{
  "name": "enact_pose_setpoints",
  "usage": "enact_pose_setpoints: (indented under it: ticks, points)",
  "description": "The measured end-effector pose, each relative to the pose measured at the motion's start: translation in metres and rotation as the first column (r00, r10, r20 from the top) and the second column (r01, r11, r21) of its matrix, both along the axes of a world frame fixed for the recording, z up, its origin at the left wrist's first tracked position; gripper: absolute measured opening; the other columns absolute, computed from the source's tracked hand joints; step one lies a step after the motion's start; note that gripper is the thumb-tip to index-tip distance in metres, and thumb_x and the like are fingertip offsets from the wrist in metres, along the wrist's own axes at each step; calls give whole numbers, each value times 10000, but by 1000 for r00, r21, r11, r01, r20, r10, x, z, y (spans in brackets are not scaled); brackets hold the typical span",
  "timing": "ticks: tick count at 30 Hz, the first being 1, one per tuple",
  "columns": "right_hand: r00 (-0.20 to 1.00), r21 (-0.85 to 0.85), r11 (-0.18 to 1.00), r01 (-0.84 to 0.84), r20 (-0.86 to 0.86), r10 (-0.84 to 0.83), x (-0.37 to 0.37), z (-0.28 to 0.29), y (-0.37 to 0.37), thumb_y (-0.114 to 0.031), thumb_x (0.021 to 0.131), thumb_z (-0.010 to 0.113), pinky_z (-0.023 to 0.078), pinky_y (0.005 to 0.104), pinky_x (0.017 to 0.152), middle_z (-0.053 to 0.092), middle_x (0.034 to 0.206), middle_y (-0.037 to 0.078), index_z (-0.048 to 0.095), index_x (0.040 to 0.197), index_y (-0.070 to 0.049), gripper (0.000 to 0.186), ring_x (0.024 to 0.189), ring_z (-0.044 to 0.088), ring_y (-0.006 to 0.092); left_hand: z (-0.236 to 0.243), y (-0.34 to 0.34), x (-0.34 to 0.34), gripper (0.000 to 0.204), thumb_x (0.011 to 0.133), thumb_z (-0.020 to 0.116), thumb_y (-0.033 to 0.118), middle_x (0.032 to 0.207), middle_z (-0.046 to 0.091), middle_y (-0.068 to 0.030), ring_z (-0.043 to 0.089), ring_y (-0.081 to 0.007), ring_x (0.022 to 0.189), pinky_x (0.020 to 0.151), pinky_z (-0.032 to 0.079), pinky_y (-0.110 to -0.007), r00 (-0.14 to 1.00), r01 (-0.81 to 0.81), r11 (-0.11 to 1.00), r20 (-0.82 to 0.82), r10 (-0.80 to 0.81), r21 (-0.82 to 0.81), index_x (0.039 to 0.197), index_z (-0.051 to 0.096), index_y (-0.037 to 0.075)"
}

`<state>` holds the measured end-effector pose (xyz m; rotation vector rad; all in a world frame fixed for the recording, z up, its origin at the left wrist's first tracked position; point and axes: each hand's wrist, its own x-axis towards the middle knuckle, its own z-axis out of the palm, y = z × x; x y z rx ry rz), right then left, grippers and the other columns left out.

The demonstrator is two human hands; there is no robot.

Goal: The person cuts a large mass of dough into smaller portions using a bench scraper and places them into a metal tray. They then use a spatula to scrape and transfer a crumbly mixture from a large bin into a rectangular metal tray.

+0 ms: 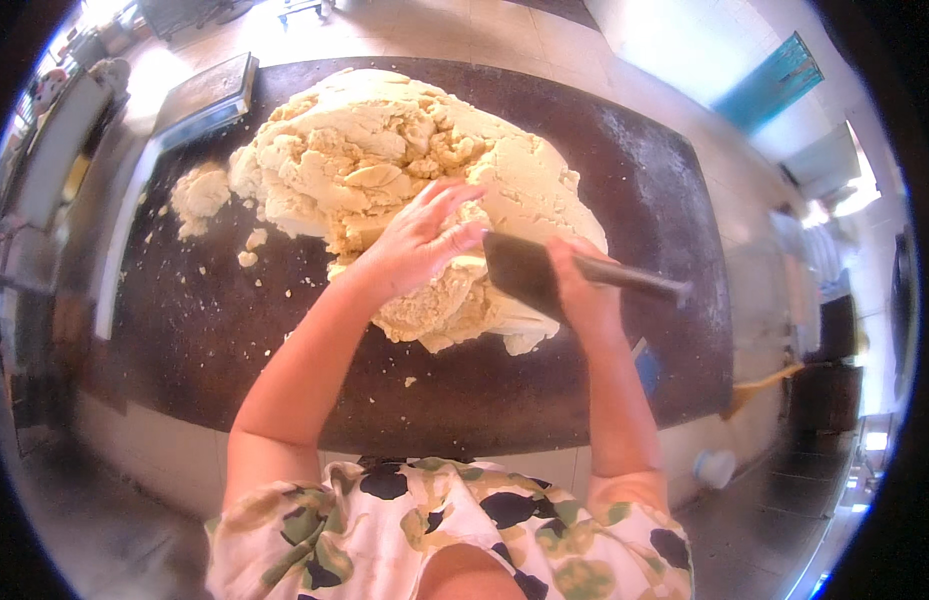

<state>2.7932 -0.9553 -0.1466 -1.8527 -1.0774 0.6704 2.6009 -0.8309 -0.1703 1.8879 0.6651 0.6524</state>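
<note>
A large mound of pale yellow dough [374, 140] lies on a dark brown work table [214, 320], with crumbly lumps at its near and left sides. My right hand [584, 290] grips the handle of a wide flat-bladed dough scraper [524, 270]. The dark blade points left over the near side of the dough. My left hand [424, 240] is over the middle of the mound, palm turned toward the blade and fingers stretched out. Part of the dough beneath the blade and both hands is hidden.
Crumbs and a smaller dough lump [199, 195] lie left of the mound. A flat metal-edged box [204, 95] stands at the table's far left corner. Near the right forearm is a small blue item [645, 368]. White flour dust marks the table's far right.
</note>
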Motion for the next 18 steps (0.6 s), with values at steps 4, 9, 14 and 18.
enact_pose_setpoints:
  ticks: [4,9,14,18]
  points:
    - [995,118,993,31,88,-42,11,-42,0,-220,898,635,482,281,700,642,789,49,674,938,11,238,723,587,146,-149,40,8,710,844,499,605,1325,491,-171,435,-329,1249,1036,356,-418,816,147,987,-572,-83,66,1302,498,62]
    - [884,131,990,-49,467,-18,-3,-107,27,-147,893,610,504,302,680,671,814,135,671,911,-4,157,728,642,206,-149,48,23,811,784,532,664,1359,473,-151,443,-320,1248,1022,377,-424,693,201,977,-715,-88,74,1338,460,77]
    - [939,136,991,-3,340,-44,-23,-153,52,-154,897,577,511,341,698,668,817,146,663,907,-32,149,742,655,243,-158,66,24,780,784,539,651,1343,491,-147,469,-318,1224,986,414,-424,714,207,969,-698,-54,137,1345,452,116]
    - [895,225,969,-105,447,-7,-2,-192,90,-212,907,562,500,363,703,659,799,152,660,895,-31,206,742,645,247,-155,82,33,760,795,514,658,1251,567,-157,557,-305,1126,944,447,-418,712,221,974,-690,-133,41,1343,460,136]
